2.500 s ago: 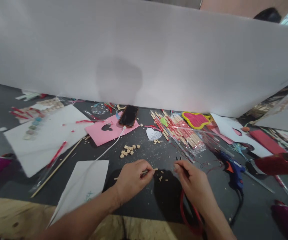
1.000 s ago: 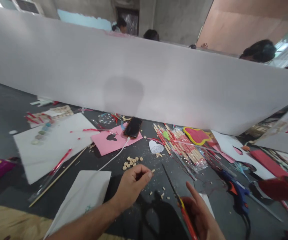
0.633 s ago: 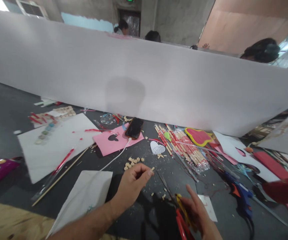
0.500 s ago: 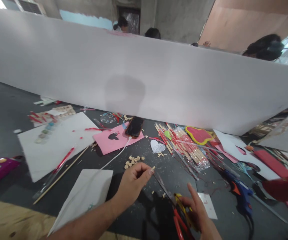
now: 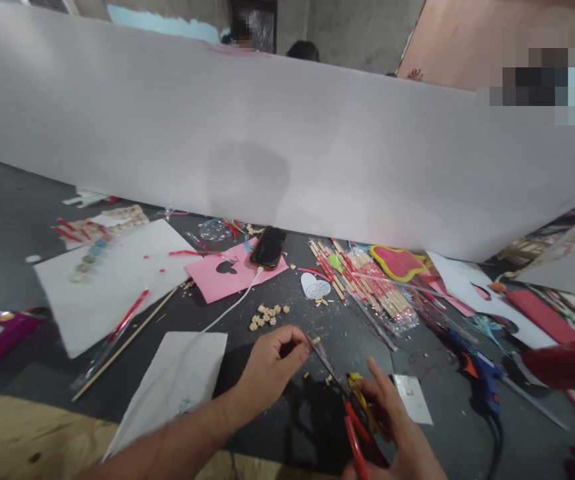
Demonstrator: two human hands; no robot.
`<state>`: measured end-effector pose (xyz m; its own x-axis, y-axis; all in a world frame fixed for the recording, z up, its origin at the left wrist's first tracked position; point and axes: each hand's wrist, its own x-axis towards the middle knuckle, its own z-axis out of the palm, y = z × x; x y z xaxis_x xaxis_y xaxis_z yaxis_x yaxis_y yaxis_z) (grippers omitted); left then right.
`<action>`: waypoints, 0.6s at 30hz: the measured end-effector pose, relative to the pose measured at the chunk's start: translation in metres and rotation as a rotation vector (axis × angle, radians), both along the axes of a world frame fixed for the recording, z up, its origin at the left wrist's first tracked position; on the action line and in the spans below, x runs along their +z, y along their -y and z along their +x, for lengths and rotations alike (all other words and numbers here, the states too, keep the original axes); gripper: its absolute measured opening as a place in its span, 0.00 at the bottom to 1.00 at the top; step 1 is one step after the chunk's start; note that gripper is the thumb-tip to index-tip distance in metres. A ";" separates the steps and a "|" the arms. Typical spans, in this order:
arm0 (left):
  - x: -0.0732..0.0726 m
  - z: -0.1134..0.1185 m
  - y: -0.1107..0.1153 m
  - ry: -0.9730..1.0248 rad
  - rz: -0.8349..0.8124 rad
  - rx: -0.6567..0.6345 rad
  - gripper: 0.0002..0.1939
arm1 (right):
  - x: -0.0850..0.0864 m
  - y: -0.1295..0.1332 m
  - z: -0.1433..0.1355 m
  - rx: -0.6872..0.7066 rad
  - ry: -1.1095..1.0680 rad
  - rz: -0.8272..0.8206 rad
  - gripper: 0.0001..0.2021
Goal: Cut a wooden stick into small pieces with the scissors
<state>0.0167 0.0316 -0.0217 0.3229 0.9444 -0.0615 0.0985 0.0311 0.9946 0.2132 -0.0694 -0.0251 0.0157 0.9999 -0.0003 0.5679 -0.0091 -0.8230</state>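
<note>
My left hand (image 5: pixel 273 363) is pinched closed near the tips of the scissors (image 5: pixel 334 373); whatever lies between its fingertips is too small to make out. My right hand (image 5: pixel 392 420) is wrapped round the scissors' red and yellow handles, its index finger stretched out. A small pale wooden piece (image 5: pixel 316 340) shows beside the blades. Several more short pieces (image 5: pixel 328 380) lie on the dark table under the scissors. Just beyond my left hand sits a cluster of small wooden pieces (image 5: pixel 266 317).
A phone (image 5: pixel 268 248) with a white cable rests on pink paper (image 5: pixel 212 277). Bundled sticks (image 5: pixel 382 287), a paper heart (image 5: pixel 314 285) and a blue glue gun (image 5: pixel 482 377) are to the right. White sheets (image 5: pixel 102 287) lie left. A white board (image 5: pixel 277 147) stands behind.
The small wooden piece that was at my left fingertips now shows apart from them, beside the blades. My right hand and the scissors have shifted slightly left.
</note>
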 end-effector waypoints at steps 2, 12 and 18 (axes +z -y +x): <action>0.000 0.000 0.001 -0.003 -0.006 -0.009 0.13 | 0.000 0.001 -0.001 -0.019 -0.041 -0.021 0.49; -0.003 0.001 0.002 0.016 0.030 -0.042 0.10 | 0.005 -0.007 0.011 0.146 0.135 0.009 0.35; 0.001 0.001 0.006 0.045 0.138 -0.049 0.09 | 0.021 -0.023 0.005 0.074 0.333 -0.090 0.27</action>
